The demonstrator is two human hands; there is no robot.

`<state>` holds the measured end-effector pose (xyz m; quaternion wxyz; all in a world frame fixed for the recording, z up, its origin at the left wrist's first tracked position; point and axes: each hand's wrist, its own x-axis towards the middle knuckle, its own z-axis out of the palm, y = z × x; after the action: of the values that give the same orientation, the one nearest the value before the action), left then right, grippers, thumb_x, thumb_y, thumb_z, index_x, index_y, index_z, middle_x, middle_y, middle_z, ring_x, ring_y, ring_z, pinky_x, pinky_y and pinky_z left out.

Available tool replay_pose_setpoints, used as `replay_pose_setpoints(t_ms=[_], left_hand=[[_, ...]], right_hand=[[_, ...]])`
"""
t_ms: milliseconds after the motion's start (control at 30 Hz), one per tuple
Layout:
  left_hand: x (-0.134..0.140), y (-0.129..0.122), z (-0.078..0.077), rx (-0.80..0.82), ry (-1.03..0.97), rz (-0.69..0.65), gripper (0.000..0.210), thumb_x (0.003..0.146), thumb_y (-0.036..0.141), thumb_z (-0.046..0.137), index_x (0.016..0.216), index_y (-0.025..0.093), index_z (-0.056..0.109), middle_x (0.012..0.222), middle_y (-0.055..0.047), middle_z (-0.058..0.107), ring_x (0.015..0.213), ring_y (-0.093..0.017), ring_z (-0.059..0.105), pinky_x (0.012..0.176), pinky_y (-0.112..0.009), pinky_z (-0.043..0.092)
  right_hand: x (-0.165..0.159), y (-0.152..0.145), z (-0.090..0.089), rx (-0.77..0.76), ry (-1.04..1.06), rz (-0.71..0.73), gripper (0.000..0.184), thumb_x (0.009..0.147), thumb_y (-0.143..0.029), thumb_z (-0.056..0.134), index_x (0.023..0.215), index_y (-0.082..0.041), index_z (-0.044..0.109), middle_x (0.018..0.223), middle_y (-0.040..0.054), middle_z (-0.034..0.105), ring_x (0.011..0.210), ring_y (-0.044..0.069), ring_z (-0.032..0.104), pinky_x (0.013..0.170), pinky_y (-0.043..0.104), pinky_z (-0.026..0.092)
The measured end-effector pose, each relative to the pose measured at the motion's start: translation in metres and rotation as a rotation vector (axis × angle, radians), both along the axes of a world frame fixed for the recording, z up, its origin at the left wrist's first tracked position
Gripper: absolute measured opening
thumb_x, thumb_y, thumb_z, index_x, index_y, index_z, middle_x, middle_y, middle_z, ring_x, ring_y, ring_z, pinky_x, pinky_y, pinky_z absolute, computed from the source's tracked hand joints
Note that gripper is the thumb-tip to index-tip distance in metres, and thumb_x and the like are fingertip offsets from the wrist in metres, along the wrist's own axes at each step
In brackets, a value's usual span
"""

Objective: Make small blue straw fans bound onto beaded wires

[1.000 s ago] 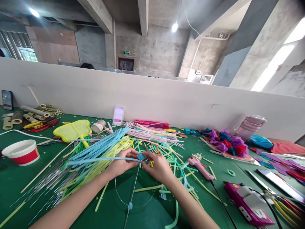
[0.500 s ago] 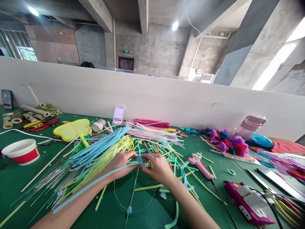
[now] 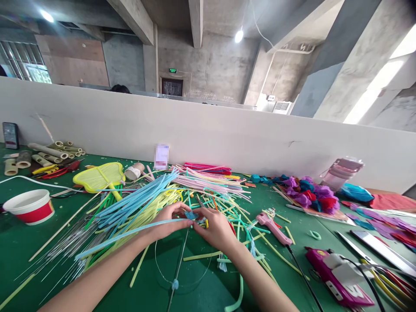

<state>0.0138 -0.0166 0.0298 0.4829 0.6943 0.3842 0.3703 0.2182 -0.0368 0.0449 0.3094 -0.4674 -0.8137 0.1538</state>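
In the head view, my left hand (image 3: 170,220) is closed, pinching a long blue pipe cleaner (image 3: 130,232) whose free end trails back over my left forearm. My right hand (image 3: 212,223) is also closed, its thumb and fingertips meeting the left ones at a small blue wrapped piece (image 3: 191,215). From under the fingertips a thin wire frame (image 3: 179,262) runs down towards me, with a faint round loop and a blue knot (image 3: 175,284) on it. Fingers partly hide where the pipe cleaner meets the wire.
Beyond my hands lie blue pipe cleaners (image 3: 136,201) and pink ones (image 3: 214,184). A pink glue gun (image 3: 273,226) rests right, near a magenta power strip (image 3: 339,277) and scissors (image 3: 352,245). Left are a paper cup (image 3: 29,208), a yellow butterfly-shaped item (image 3: 99,177) and bamboo pieces (image 3: 48,151).
My left fingers have lifted and spread a little around the blue wrapped piece. The trailing blue pipe cleaner has shifted up slightly, and the wire's lower knot moved slightly left.
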Motion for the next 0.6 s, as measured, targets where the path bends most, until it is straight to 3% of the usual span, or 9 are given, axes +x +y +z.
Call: replay_pose_setpoints(t_ms=[100,200,367,500,600], left_hand=[[0.003,-0.001,0.001,-0.112,-0.043,0.073,0.038,0.075,0.04,0.077,0.1,0.017,0.062,0.09,-0.007,0.072,0.091,-0.024,0.068,0.08,-0.035,0.052],[0.004,-0.004,0.009,-0.152,-0.046,0.097,0.037,0.074,0.039,0.077,0.099,0.017,0.062,0.093,-0.007,0.071,0.093,-0.024,0.067,0.081,-0.035,0.052],[0.001,-0.006,0.016,-0.157,-0.044,0.134,0.035,0.072,0.038,0.079,0.096,0.017,0.062,0.093,-0.005,0.07,0.093,-0.022,0.066,0.082,-0.033,0.052],[0.0,-0.006,0.013,-0.185,-0.038,0.13,0.035,0.073,0.037,0.079,0.097,0.018,0.063,0.088,-0.004,0.07,0.089,-0.021,0.066,0.08,-0.031,0.052],[0.0,-0.005,0.011,-0.208,-0.054,0.119,0.036,0.073,0.036,0.079,0.099,0.018,0.063,0.085,-0.002,0.069,0.085,-0.019,0.065,0.079,-0.031,0.052]], right_hand=[[0.002,0.005,-0.003,-0.167,0.189,0.042,0.028,0.084,-0.03,0.067,0.111,-0.021,0.069,0.097,0.0054,0.074,0.086,0.02,0.069,0.076,0.031,0.052],[0.009,0.011,-0.005,-0.465,0.402,0.122,0.042,0.082,-0.038,0.072,0.119,-0.019,0.063,0.102,0.0076,0.074,0.088,0.019,0.069,0.073,0.029,0.053],[0.02,0.015,-0.005,-0.932,0.609,0.155,0.045,0.083,-0.053,0.07,0.107,-0.016,0.065,0.083,0.0064,0.075,0.066,0.012,0.067,0.055,0.021,0.046],[0.02,0.017,-0.008,-0.984,0.886,0.111,0.043,0.073,-0.046,0.082,0.102,-0.015,0.071,0.078,0.0027,0.074,0.062,0.008,0.065,0.058,0.017,0.047],[0.018,0.019,-0.01,-0.982,0.969,0.101,0.045,0.064,-0.04,0.09,0.096,-0.013,0.073,0.078,0.0037,0.075,0.066,0.009,0.068,0.064,0.018,0.051]])
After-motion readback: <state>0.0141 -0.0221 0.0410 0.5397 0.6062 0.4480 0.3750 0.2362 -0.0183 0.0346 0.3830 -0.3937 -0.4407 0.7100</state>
